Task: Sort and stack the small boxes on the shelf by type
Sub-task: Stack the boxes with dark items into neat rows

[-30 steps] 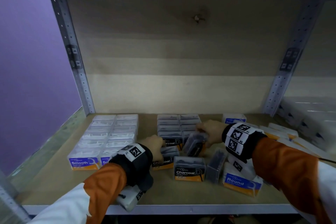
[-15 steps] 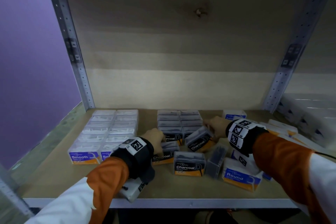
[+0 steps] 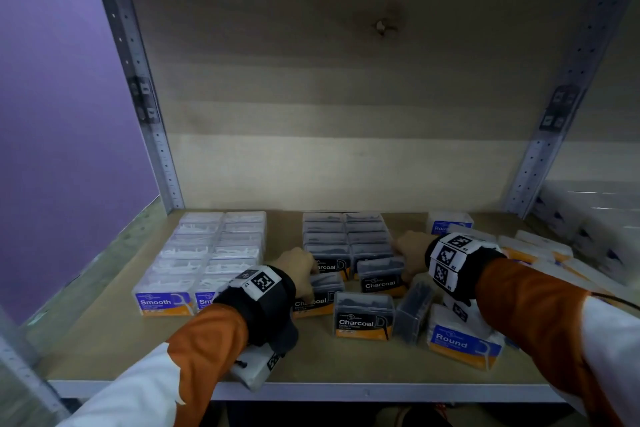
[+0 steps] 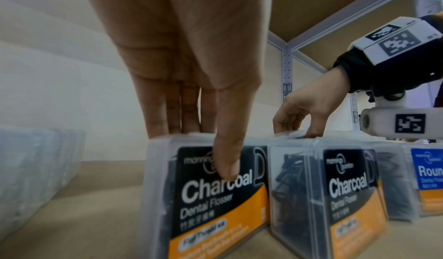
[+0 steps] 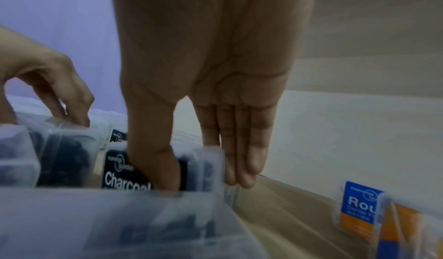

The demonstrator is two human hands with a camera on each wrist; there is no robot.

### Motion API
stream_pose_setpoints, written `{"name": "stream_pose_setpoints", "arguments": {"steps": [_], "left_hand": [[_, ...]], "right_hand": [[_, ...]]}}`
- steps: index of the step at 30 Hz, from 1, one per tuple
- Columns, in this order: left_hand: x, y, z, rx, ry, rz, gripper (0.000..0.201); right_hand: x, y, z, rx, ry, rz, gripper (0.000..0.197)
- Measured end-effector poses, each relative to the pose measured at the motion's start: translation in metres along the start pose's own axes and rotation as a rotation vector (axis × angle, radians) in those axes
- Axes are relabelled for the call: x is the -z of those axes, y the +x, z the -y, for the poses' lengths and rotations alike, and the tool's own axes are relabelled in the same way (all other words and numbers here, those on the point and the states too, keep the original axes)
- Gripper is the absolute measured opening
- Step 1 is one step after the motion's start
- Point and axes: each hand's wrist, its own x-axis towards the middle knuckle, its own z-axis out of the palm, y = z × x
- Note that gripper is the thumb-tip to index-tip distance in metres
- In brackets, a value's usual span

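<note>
Two hands work the shelf [image 3: 104, 340] at once. We note the left hand [image 3: 298, 265] pinching a Charcoal flosser box [image 4: 215, 196], thumb on its label, fingers [image 4: 182, 111] pressed together behind it. The right hand [image 3: 410, 246] pinches a second Charcoal box [image 3: 380, 276] just beside the Charcoal rows [image 3: 346, 236]. Smooth rows [image 3: 207, 253] sit left; a Round box [image 3: 460, 340] lies right.

A pale plywood back panel [image 3: 346, 97] closes the bay between grey perforated metal uprights [image 3: 138, 87]; a purple wall [image 3: 59, 115] stands left, dimly lit.
</note>
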Motion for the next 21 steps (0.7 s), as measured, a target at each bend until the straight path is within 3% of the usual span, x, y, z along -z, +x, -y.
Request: {"name": "stream_pose_setpoints", "arguments": {"steps": [5, 12, 21], "left_hand": [[0.002, 0.001, 0.0, -0.007, -0.008, 0.018, 0.056], [0.002, 0.008, -0.001, -0.034, -0.013, 0.013, 0.062], [0.002, 0.019, -0.006, -0.083, 0.001, -0.04, 0.056]], "right_hand": [[-0.002, -0.001, 0.002, -0.003, -0.064, 0.023, 0.042], [0.003, -0.002, 0.004, 0.059, -0.079, 0.031, 0.048], [0.006, -0.001, 0.001, 0.119, -0.065, 0.008, 0.049]]}}
